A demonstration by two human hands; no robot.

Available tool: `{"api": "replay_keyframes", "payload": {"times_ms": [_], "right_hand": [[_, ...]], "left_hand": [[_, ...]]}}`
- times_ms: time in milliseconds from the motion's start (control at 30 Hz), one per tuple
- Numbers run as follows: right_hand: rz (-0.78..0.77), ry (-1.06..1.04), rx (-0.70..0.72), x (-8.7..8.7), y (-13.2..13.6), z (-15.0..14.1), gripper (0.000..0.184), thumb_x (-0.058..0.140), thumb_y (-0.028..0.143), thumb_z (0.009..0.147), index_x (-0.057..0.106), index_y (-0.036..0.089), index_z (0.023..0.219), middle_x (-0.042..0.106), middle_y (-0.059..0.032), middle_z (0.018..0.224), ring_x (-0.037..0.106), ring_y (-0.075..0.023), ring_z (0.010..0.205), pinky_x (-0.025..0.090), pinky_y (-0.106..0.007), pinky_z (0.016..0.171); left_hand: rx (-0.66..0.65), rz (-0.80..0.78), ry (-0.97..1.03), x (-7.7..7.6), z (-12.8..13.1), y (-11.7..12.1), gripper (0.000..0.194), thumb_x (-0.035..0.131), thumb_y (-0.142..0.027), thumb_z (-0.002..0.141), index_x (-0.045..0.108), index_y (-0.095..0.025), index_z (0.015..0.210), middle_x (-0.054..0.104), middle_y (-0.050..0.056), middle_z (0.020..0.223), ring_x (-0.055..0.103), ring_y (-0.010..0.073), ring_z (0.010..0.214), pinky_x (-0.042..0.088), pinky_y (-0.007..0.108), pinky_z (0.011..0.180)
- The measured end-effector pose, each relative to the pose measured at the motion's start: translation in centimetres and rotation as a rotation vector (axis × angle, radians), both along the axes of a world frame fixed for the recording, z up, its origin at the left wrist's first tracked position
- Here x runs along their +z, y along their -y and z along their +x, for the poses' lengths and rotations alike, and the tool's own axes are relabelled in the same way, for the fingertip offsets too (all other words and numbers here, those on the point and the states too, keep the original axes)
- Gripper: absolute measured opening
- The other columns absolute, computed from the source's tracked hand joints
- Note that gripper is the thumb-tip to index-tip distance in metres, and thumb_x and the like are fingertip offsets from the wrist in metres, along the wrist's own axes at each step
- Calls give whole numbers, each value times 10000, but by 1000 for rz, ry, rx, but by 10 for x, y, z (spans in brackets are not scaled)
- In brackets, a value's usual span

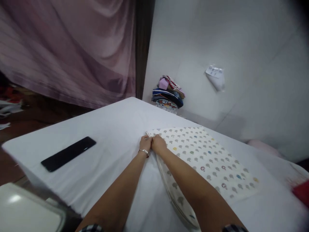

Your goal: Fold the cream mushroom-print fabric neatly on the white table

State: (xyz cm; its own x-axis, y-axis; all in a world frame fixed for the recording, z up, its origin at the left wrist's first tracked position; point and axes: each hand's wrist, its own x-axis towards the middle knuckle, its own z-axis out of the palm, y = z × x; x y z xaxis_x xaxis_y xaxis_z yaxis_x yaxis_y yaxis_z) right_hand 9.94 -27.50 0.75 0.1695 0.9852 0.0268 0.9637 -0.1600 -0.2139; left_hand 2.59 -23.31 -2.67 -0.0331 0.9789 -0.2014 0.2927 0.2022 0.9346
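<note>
A cream cloth [193, 151] printed with small grey, red, blue and yellow motifs lies on the white-covered table [113, 138], reaching from the middle to the right. Its near left edge looks layered and droops toward me beneath my right forearm. At its left corner my left hand [145, 143], with a silver bracelet at the wrist, is closed on the edge. Right beside it, touching, my right hand [158, 144] pinches the same edge. The fingertips of both hands are partly hidden.
A long black flat object [69, 154] lies on the table's left part. Behind the far edge stands a stack of folded fabrics [167, 93] by the wall. A pink curtain [96, 48] hangs at the left. A pale stool-like surface [26, 209] is at lower left; something red [301, 193] is at right.
</note>
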Motion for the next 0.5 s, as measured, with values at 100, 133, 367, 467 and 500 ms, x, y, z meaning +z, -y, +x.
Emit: {"api": "replay_keyframes", "payload": {"times_ms": [100,133,367,467,500], "right_hand": [[37,-158,-72,-1,0,2,293,413,264,817,662,164,937,614,-115,992,595,-208,846,442,-278,683],[48,-227,-86,-2,0,4,292,422,269,807,668,168,927,632,-105,964,597,-205,838,442,-272,677],[98,-847,-161,-18,0,15,262,453,165,711,686,182,829,673,-6,755,599,-151,724,447,-218,613],[124,-922,-202,-25,-1,18,284,431,171,736,675,189,880,671,-2,749,597,-160,701,451,-237,591],[131,-919,-202,-27,-1,18,292,430,181,745,669,192,914,671,-2,757,598,-162,701,452,-241,592]], "left_hand": [[-36,25,-43,1,-1,-4,420,593,-323,712,562,-82,1054,635,149,1037,589,223,976,434,279,816],[-46,34,-63,1,-1,-6,437,601,-338,704,562,-78,1053,637,152,1032,591,226,972,434,283,818],[-91,10,12,-7,2,-12,556,704,-329,593,529,-110,1073,681,102,897,644,201,746,483,265,630],[-81,6,65,-13,4,-15,588,726,-301,557,524,-115,1077,689,78,813,637,179,637,477,249,554],[-68,30,45,-15,5,-15,574,729,-294,548,537,-116,1059,689,69,777,635,177,625,475,248,549]]}}
